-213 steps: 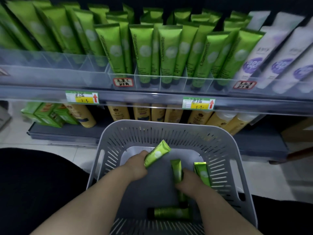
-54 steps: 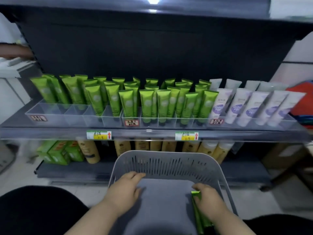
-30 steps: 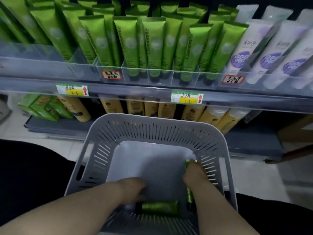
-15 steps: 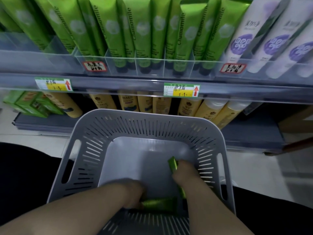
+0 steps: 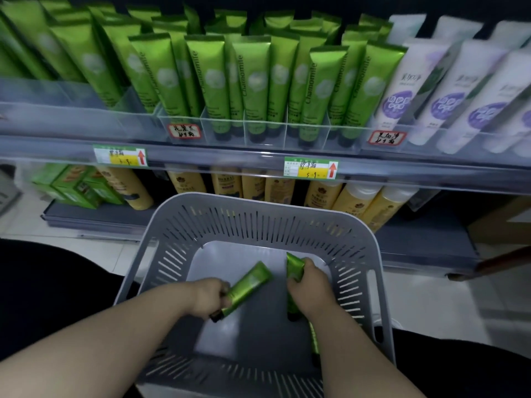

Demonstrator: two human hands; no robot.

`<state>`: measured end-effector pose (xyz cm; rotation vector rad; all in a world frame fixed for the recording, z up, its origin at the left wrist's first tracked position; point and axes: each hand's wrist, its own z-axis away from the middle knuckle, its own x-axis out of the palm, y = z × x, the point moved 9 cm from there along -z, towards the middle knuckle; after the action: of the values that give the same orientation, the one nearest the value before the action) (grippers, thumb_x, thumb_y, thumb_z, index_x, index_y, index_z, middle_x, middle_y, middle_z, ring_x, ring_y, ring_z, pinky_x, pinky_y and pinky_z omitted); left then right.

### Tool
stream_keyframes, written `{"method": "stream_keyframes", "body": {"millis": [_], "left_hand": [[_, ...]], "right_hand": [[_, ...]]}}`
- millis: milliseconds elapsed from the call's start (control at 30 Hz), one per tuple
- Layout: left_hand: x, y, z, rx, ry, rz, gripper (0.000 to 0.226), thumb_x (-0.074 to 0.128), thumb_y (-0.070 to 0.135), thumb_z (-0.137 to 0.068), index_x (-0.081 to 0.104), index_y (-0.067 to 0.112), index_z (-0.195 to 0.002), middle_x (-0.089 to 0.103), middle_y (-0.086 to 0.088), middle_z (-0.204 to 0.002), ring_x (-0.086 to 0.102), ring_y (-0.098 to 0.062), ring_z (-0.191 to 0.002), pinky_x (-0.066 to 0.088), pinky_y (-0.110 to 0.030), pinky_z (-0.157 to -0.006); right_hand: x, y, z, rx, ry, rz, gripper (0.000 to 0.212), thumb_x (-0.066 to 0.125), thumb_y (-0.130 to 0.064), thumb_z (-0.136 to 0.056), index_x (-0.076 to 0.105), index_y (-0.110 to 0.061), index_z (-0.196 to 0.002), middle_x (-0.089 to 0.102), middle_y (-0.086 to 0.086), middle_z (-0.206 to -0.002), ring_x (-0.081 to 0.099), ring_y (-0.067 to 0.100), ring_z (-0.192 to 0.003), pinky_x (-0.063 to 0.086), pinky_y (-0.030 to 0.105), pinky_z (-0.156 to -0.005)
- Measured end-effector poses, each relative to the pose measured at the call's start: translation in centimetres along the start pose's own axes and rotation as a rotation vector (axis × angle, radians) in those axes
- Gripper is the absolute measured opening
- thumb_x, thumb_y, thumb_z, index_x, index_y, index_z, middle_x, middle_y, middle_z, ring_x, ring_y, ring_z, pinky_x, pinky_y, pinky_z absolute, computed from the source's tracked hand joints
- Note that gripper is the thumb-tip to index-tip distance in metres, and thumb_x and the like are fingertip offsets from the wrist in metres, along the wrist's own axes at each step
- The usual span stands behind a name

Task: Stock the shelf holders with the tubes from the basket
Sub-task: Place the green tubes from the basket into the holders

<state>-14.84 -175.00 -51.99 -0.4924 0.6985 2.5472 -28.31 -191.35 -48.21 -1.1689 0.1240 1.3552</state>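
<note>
A grey slotted basket sits in front of me below the shelf. Inside it, my left hand grips a green tube near its dark cap, the tube slanting up to the right. My right hand grips another green tube, its flat end pointing up. A third green tube lies along the basket floor under my right forearm. Clear shelf holders above hold rows of upright green tubes.
White and purple tubes fill the holders to the right. The clear holders at far left look partly unfilled. Yellow bottles and green boxes stand on the lower shelf behind the basket. Price tags line the shelf edge.
My left hand has picked up the tube that lay on the basket floor and tilted it upward. My right hand has risen a little with its tube. The view tipped up slightly.
</note>
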Motion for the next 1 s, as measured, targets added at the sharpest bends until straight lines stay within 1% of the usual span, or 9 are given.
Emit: {"method": "stream_keyframes", "body": {"millis": [67, 133, 300, 400, 467, 567, 733, 867, 1000], "left_hand": [[-1.6, 0.5, 1.1, 0.015, 0.031, 0.202, 0.011, 0.053, 0.018, -0.094, 0.052, 0.011, -0.103, 0.058, -0.011, -0.095, 0.058, -0.015, -0.070, 0.051, -0.019, -0.053], [-2.7, 0.9, 2.2, 0.054, 0.062, 0.392, 0.010, 0.056, 0.012, -0.093, 0.046, 0.014, -0.091, 0.056, -0.011, -0.092, 0.057, -0.014, -0.071, 0.050, -0.017, -0.051], [-4.3, 2.5, 4.8, 0.215, 0.073, 0.658, 0.021, 0.061, 0.007, -0.088, 0.045, 0.013, -0.100, 0.056, -0.010, -0.094, 0.057, -0.017, -0.086, 0.052, -0.023, -0.061], [-5.4, 2.9, 6.6, 0.270, 0.101, 0.746, 0.048, 0.072, 0.013, -0.077, 0.044, 0.016, -0.115, 0.058, -0.014, -0.099, 0.057, -0.021, -0.089, 0.051, -0.026, -0.061], [-6.7, 2.8, 7.8, 0.303, 0.158, 0.797, 0.049, 0.072, 0.015, -0.068, 0.047, 0.015, -0.110, 0.059, -0.019, -0.099, 0.059, -0.027, -0.087, 0.053, -0.034, -0.069], [-8.5, 2.8, 9.7, 0.390, 0.174, 0.953, 0.045, 0.066, -0.003, -0.065, 0.046, 0.007, -0.104, 0.065, -0.017, -0.092, 0.066, -0.028, -0.081, 0.053, -0.041, -0.081], [-12.5, 2.5, 12.7, 0.513, 0.257, 1.051, 0.048, 0.063, -0.005, -0.064, 0.047, 0.005, -0.108, 0.067, -0.012, -0.090, 0.066, -0.026, -0.085, 0.054, -0.037, -0.084], [-15.8, 1.6, 14.1, 0.525, 0.328, 0.959, 0.040, 0.065, -0.008, -0.077, 0.047, 0.005, -0.110, 0.067, -0.015, -0.104, 0.068, -0.019, -0.086, 0.053, -0.020, -0.065], [-18.2, 0.6, 14.3, 0.551, 0.337, 0.885, 0.035, 0.061, -0.007, -0.083, 0.051, 0.011, -0.112, 0.070, -0.009, -0.105, 0.067, -0.014, -0.098, 0.055, -0.023, -0.074]], "right_hand": [[-0.3, -0.9, 0.6, -0.028, 0.008, -0.049, 0.017, 0.052, -0.018, -0.089, 0.051, -0.019, -0.106, 0.063, 0.010, -0.092, 0.058, 0.027, -0.084, 0.048, 0.032, -0.072], [-0.7, -1.9, 1.3, -0.063, 0.024, -0.082, 0.021, 0.053, -0.019, -0.090, 0.052, -0.019, -0.111, 0.063, 0.009, -0.097, 0.058, 0.026, -0.087, 0.046, 0.030, -0.074], [-2.0, -5.1, 3.2, -0.161, 0.060, -0.076, 0.024, 0.054, -0.026, -0.093, 0.050, -0.018, -0.114, 0.063, 0.008, -0.098, 0.054, 0.021, -0.083, 0.036, 0.026, -0.067], [-3.0, -6.7, 4.7, -0.201, 0.095, -0.132, 0.016, 0.054, -0.030, -0.093, 0.051, -0.022, -0.107, 0.064, 0.003, -0.093, 0.059, 0.021, -0.086, 0.038, 0.028, -0.065], [-3.4, -7.5, 5.7, -0.228, 0.109, -0.153, 0.011, 0.054, -0.033, -0.093, 0.051, -0.026, -0.101, 0.064, 0.000, -0.089, 0.061, 0.019, -0.084, 0.041, 0.028, -0.064], [-3.3, -8.0, 7.1, -0.252, 0.116, -0.160, 0.009, 0.055, -0.033, -0.093, 0.048, -0.030, -0.098, 0.062, -0.003, -0.088, 0.060, 0.015, -0.085, 0.043, 0.027, -0.068], [-1.7, -7.0, 8.9, -0.186, 0.089, -0.132, 0.017, 0.055, -0.034, -0.092, 0.051, -0.030, -0.108, 0.061, -0.002, -0.092, 0.059, 0.014, -0.088, 0.048, 0.026, -0.079], [-0.9, -6.6, 9.8, -0.123, 0.055, -0.111, 0.014, 0.054, -0.034, -0.092, 0.047, -0.034, -0.104, 0.059, -0.004, -0.096, 0.055, 0.007, -0.085, 0.038, 0.007, -0.065], [-1.8, -7.1, 9.8, -0.086, 0.094, -0.104, 0.012, 0.058, -0.028, -0.091, 0.052, -0.029, -0.102, 0.060, -0.005, -0.095, 0.054, 0.005, -0.083, 0.038, 0.005, -0.066]]}}
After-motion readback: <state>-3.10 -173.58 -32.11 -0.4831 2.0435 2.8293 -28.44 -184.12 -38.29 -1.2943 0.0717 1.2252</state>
